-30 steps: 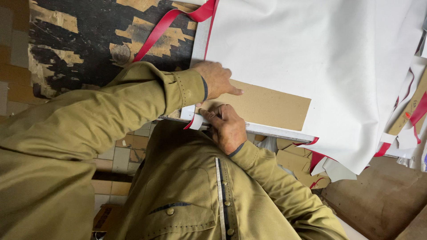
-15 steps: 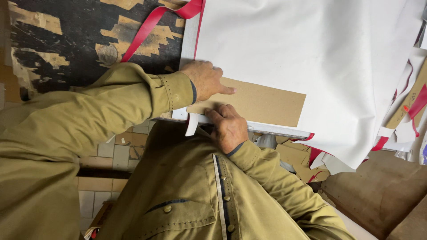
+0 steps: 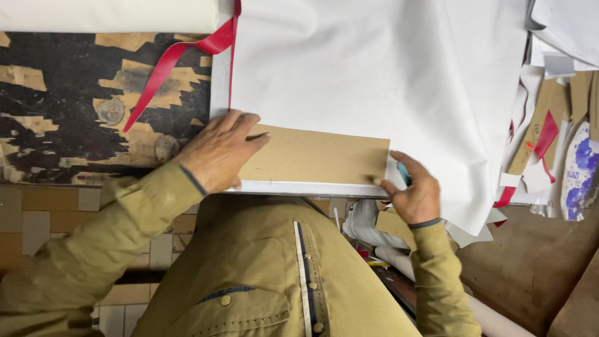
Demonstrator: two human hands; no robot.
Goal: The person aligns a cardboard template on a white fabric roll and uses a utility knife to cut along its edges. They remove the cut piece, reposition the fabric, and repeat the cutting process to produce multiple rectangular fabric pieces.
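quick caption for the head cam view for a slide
Left hand flat on a brown board over white sheet, right hand at its corner.

Left hand [image 3: 218, 153] flat on brown cardboard strip [image 3: 315, 156]; right hand [image 3: 413, 192] pinching strip's end, over white sheet [image 3: 374, 68].

workshop | scarred worktable [image 3: 75, 125] | white sheets [image 3: 387, 75] | red ribbon [image 3: 181, 59] | cardboard offcuts [image 3: 549, 125]

Worn worktop over a tiled floor

My surface [image 3: 68, 112] is black, its coating flaked away to bare tan patches. Below its edge lies a floor of beige and brown tiles [image 3: 37, 218]. At my right, cardboard offcuts and paper scraps [image 3: 561, 125] pile up over brown ground [image 3: 530, 268]. The light is even and soft.
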